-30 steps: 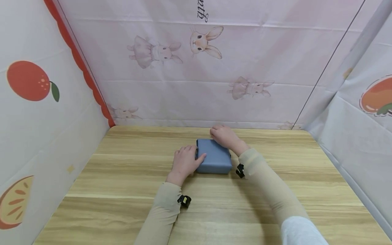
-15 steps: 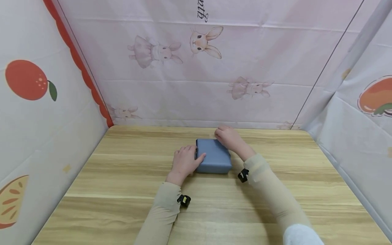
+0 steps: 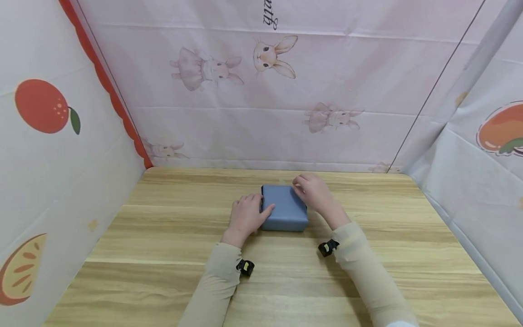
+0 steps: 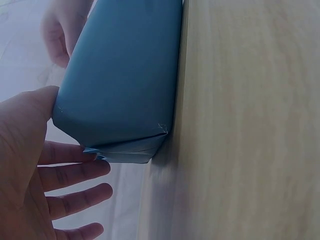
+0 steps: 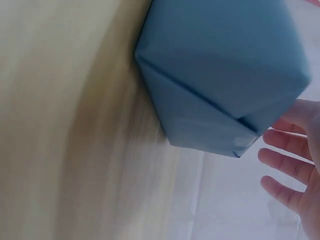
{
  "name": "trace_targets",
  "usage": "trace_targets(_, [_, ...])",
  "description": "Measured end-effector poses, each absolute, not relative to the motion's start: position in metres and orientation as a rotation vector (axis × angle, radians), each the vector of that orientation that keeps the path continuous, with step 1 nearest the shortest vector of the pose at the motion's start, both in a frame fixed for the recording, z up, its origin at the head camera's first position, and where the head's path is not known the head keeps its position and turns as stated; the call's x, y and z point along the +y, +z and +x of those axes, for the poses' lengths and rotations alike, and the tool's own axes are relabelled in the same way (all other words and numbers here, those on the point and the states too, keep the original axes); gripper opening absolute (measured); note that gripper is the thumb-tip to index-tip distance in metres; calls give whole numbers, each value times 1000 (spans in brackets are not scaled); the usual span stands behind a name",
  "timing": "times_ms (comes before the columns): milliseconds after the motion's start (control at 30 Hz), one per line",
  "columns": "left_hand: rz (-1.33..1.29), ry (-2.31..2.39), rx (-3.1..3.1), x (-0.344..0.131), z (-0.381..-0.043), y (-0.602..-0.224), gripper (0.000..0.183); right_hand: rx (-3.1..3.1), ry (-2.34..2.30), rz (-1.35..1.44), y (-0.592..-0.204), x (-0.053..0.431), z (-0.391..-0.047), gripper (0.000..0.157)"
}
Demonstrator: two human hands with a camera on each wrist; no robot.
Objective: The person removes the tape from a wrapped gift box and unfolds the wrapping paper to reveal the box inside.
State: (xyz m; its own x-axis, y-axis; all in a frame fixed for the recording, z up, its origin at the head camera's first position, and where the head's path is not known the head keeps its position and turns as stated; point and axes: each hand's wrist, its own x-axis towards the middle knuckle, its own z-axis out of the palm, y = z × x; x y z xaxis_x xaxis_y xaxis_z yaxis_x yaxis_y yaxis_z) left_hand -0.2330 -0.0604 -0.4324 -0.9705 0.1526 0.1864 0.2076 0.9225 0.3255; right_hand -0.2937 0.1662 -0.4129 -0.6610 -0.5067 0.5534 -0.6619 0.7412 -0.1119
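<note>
A box wrapped in blue paper point(image 3: 283, 208) lies flat toward the back of the wooden table. My left hand point(image 3: 246, 214) holds its left end, thumb over the top edge and fingers spread along the end. In the left wrist view, folded paper flaps point(image 4: 127, 150) stand slightly loose there by the index finger. My right hand point(image 3: 313, 193) is at the far right corner, fingertips close to the top edge. The right wrist view shows its fingers point(image 5: 287, 160) extended and apart beside a folded end flap point(image 5: 200, 115), which has a small shiny patch near its tip.
The wooden table point(image 3: 175, 236) reaches back to a pink cloth wall point(image 3: 245, 136) with printed rabbits. White fruit-printed cloth hangs at the left point(image 3: 94, 172) and right. Small black wrist cameras point(image 3: 245, 268) sit on both sleeves.
My right hand has drawn back from behind the box's far edge, moving right and nearer along its right corner. The left hand and the box have stayed nearly still.
</note>
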Motion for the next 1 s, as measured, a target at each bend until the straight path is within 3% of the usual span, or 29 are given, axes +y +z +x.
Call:
trace_targets(300, [-281, -528, -2916, -59, -231, -431, 63, -2650, 505, 582, -412, 165, -271, 20])
trace_targets(600, [-291, -526, -2906, -60, -231, -431, 63, -2776, 568, 210, -416, 159, -256, 39])
trace_targets(1000, [-288, -522, -2903, -61, -232, -432, 63, -2747, 442, 244, -424, 158, -256, 35])
